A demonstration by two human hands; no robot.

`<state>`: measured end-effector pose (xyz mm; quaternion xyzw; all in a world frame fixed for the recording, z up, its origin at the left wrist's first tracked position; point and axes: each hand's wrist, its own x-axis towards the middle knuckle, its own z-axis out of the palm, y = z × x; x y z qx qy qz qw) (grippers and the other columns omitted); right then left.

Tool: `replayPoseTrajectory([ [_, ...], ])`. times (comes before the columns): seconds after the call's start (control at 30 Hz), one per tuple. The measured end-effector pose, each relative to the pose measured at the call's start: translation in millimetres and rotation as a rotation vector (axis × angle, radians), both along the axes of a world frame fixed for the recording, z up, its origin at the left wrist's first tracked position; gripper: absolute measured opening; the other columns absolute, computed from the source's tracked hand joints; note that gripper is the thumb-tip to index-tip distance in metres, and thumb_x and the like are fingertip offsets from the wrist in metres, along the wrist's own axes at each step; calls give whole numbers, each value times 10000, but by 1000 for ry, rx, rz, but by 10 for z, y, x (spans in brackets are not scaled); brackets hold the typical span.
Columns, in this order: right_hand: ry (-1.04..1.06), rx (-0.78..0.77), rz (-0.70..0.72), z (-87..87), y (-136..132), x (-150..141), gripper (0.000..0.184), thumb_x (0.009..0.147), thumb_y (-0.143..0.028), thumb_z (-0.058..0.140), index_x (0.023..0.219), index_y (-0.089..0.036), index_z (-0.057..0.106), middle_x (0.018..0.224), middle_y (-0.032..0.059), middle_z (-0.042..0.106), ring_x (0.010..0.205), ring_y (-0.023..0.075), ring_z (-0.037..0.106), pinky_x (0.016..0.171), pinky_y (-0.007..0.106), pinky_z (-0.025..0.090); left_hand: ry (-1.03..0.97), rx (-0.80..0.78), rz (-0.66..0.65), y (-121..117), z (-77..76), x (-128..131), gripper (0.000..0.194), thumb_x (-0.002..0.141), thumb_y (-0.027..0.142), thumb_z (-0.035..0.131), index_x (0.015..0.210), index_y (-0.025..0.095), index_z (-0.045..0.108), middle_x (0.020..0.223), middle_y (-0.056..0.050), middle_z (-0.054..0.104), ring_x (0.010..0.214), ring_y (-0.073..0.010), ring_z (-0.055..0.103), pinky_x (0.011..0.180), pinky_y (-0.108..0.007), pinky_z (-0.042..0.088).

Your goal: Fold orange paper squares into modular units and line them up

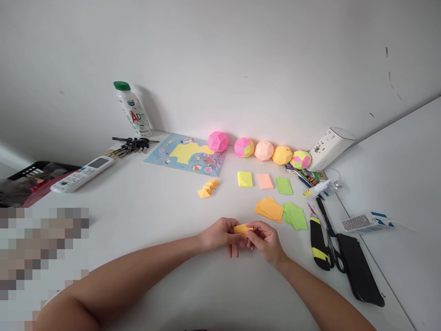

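A folded strip of orange paper is held between my two hands above the near middle of the table. My left hand pinches its left end, and my right hand grips the right end with thumb and fingers. Beyond them lie loose orange paper sheets, with green sheets beside them on the right. Farther left, several folded orange paper pieces sit in a row. The undersides of the strip and some fingertips are hidden.
Along the wall stand several faceted paper balls, including a pink ball on a blue printed sheet. Yellow notes lie nearer. A utility knife, scissors and black phone are at right; a remote and bottle at left.
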<state>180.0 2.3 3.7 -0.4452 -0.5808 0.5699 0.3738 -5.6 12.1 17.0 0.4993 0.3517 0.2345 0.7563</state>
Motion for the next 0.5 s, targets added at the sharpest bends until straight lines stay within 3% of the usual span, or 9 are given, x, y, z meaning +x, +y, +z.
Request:
replayPoseTrajectory([
  [0.23, -22, -6, -24, 16, 5, -9, 233, 754, -361, 620, 889, -172, 611, 533, -22, 575, 473, 127, 552, 461, 263, 477, 2, -7, -18, 5, -13, -10, 338, 706, 451, 639, 798, 131, 577, 717, -32, 643, 518, -132, 614, 446, -247, 477],
  [0.5, 17, -32, -53, 34, 9, -17, 215, 750, -345, 632, 876, -174, 601, 513, -29, 575, 452, 118, 536, 461, 258, 466, -23, 18, -29, 11, -46, -5, 349, 679, 423, 678, 833, 133, 559, 875, -79, 665, 605, -148, 636, 472, -238, 481],
])
